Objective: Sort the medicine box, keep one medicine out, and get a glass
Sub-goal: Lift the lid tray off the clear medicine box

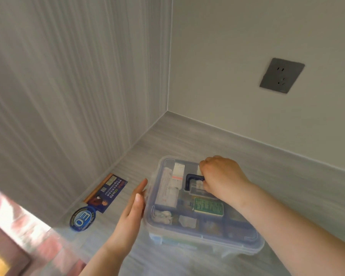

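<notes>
A clear plastic medicine box with its lid on stands on the grey counter. Through the lid I see white packets, a green pack and small sachets. My right hand is closed around the dark blue handle on top of the lid. Beside the box, my left hand is flat with straight fingers, its fingertips against the left wall and holding nothing. No glass is in view.
The counter ends in a corner with walls at the left and back. A dark wall socket sits on the back wall. A blue and orange label lies on the counter at the left. A reddish blurred area fills the bottom left.
</notes>
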Demonstrator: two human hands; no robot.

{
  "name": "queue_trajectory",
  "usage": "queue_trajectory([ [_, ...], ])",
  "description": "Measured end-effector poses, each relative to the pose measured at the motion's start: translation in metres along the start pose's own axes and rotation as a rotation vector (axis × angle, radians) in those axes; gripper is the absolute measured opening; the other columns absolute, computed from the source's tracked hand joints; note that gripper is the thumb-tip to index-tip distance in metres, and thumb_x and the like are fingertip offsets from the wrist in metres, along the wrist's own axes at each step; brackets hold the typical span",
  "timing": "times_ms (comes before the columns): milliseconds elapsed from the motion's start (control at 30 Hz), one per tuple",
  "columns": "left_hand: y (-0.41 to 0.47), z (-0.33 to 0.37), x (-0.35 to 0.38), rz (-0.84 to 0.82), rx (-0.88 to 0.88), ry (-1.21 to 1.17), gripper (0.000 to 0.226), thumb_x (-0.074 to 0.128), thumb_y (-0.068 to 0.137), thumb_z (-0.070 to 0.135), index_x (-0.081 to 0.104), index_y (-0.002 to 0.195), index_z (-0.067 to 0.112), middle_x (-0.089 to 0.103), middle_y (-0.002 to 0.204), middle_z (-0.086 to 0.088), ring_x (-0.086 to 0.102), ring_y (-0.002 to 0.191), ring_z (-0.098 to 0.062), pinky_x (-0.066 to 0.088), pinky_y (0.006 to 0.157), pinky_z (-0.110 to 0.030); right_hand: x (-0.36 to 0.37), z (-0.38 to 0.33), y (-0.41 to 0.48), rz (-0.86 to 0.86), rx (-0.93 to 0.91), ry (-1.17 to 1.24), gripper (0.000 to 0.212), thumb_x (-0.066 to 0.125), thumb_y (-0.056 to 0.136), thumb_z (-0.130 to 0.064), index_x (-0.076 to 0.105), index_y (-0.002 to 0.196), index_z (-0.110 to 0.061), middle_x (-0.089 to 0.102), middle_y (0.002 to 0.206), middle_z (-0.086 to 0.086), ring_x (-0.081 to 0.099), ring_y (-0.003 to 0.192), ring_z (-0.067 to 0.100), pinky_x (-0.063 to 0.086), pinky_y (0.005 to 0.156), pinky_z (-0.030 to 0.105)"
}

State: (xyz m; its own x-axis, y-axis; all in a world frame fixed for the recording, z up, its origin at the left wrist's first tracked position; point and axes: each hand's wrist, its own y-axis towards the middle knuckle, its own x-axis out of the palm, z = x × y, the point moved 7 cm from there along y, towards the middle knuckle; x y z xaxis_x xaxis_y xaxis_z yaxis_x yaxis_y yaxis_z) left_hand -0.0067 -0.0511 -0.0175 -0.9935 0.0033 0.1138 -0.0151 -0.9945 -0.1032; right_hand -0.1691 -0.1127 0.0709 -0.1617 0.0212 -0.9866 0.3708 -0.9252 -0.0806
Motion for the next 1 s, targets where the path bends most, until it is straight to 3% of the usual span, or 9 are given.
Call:
queue_trajectory([
  [100, 0.002, -0.003, -0.001, -0.015, 0.010, -0.045, 0.041, 0.029, 0.073, 0.051, 0.050, 0.106, 0.040, 0.050, 0.129, 0.009, 0.045, 0.119, -0.003, 0.033, 0.100, -0.028, 0.002, -0.003, 0.005, -0.041, -0.054, -0.045, 0.017, 0.049, 0.080, -0.001, 0.055, 0.095, -0.004, 0.058, 0.105, 0.013, 0.050, 0.098, 0.028, 0.030, 0.061, 0.031],
  [333, 0.004, -0.004, -0.004, -0.045, 0.002, -0.023, 0.044, 0.029, 0.073, 0.053, 0.048, 0.111, 0.041, 0.050, 0.129, 0.014, 0.045, 0.121, -0.002, 0.031, 0.105, -0.033, 0.000, -0.004, 0.001, -0.027, -0.092, -0.021, 0.032, 0.046, 0.081, 0.002, 0.042, 0.112, -0.008, 0.057, 0.107, 0.014, 0.055, 0.093, 0.028, 0.029, 0.059, 0.030],
  [433, 0.004, -0.006, -0.005, -0.044, 0.005, 0.001, 0.043, 0.030, 0.072, 0.056, 0.048, 0.109, 0.045, 0.050, 0.126, 0.021, 0.045, 0.115, 0.007, 0.032, 0.103, -0.029, 0.004, -0.012, -0.005, -0.040, -0.166, -0.081, 0.030, 0.040, 0.081, 0.007, 0.045, 0.108, -0.005, 0.052, 0.111, 0.018, 0.051, 0.096, 0.030, 0.021, 0.048, 0.028],
  [500, 0.006, -0.006, -0.005, -0.048, 0.016, 0.005, 0.044, 0.030, 0.072, 0.057, 0.048, 0.111, 0.044, 0.050, 0.127, 0.020, 0.044, 0.119, 0.002, 0.031, 0.106, -0.032, 0.006, -0.011, -0.005, -0.055, -0.149, -0.054, 0.032, 0.039, 0.079, 0.009, 0.044, 0.108, -0.003, 0.050, 0.112, 0.019, 0.051, 0.096, 0.030, 0.017, 0.045, 0.028],
  [567, 0.006, -0.005, -0.004, -0.053, 0.031, -0.004, 0.044, 0.030, 0.074, 0.054, 0.048, 0.112, 0.043, 0.050, 0.129, 0.017, 0.042, 0.123, -0.003, 0.029, 0.108, -0.035, 0.004, -0.003, -0.005, -0.039, -0.070, 0.073, 0.029, 0.042, 0.081, 0.002, 0.046, 0.109, -0.005, 0.052, 0.114, 0.016, 0.051, 0.098, 0.030, 0.037, 0.057, 0.033],
  [633, 0.005, -0.005, -0.003, -0.053, 0.032, -0.020, 0.043, 0.029, 0.074, 0.054, 0.049, 0.111, 0.042, 0.050, 0.130, 0.014, 0.042, 0.124, -0.004, 0.028, 0.108, -0.035, 0.002, 0.006, -0.006, -0.054, 0.011, 0.262, 0.029, 0.045, 0.081, -0.006, 0.050, 0.110, -0.008, 0.056, 0.114, 0.012, 0.050, 0.102, 0.027, 0.043, 0.078, 0.034],
  [867, 0.003, -0.004, -0.002, -0.100, 0.031, -0.053, 0.051, 0.037, 0.076, 0.062, 0.045, 0.118, 0.035, 0.050, 0.130, 0.013, 0.049, 0.115, 0.004, 0.045, 0.087, -0.011, -0.028, 0.021, -0.022, -0.068, 0.018, 0.539, 0.014, 0.056, 0.076, -0.010, 0.064, 0.084, -0.018, 0.059, 0.073, -0.005, 0.055, 0.071, 0.014, 0.042, 0.065, 0.026],
  [967, 0.005, -0.004, -0.001, -0.098, 0.018, -0.092, 0.087, 0.055, 0.048, 0.082, 0.044, 0.116, 0.028, 0.055, 0.122, 0.004, 0.053, 0.113, -0.010, 0.039, 0.096, -0.025, -0.055, 0.039, -0.025, 0.039, 0.028, 0.532, 0.018, 0.060, 0.075, -0.008, 0.058, 0.073, -0.026, 0.052, 0.057, -0.014, 0.053, 0.061, 0.013, 0.037, 0.058, 0.025],
  [1000, 0.005, -0.003, -0.002, -0.091, 0.001, -0.088, 0.086, 0.057, 0.048, 0.080, 0.045, 0.115, 0.029, 0.055, 0.120, 0.003, 0.052, 0.114, -0.013, 0.035, 0.098, -0.030, -0.063, 0.047, -0.024, 0.084, 0.045, 0.534, 0.017, 0.061, 0.075, -0.009, 0.060, 0.073, -0.025, 0.050, 0.055, -0.016, 0.051, 0.058, 0.012, 0.036, 0.056, 0.024],
])
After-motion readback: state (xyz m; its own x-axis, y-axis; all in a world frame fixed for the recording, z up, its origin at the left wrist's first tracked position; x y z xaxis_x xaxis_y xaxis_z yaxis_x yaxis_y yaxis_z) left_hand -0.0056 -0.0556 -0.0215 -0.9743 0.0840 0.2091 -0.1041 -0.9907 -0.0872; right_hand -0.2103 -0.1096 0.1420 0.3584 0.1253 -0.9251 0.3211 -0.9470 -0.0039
